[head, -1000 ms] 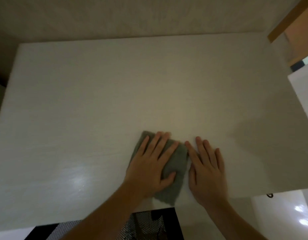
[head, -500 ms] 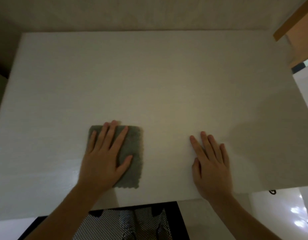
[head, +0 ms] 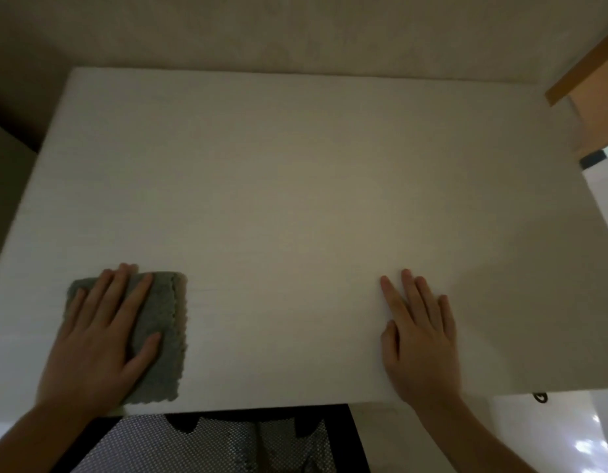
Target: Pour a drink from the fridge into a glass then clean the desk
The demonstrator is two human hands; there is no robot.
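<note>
Grey cloth (head: 159, 336) is lying flat near the front left corner of the white surface (head: 295, 199), pinned under the left hand (head: 101, 339), whose fingers are spread open and pressing down rather than gripping. The right hand (head: 418, 339) is resting flat and empty, well apart from it. With only palm pressure holding it, the cloth is risking bunching or slipping off the near edge. Compared with half a second ago, the cloth and left hand are sitting further left; the right hand is barely shifting.

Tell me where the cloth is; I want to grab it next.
The grey cloth lies flat under the left hand, near the desk's front-left edge.
</note>
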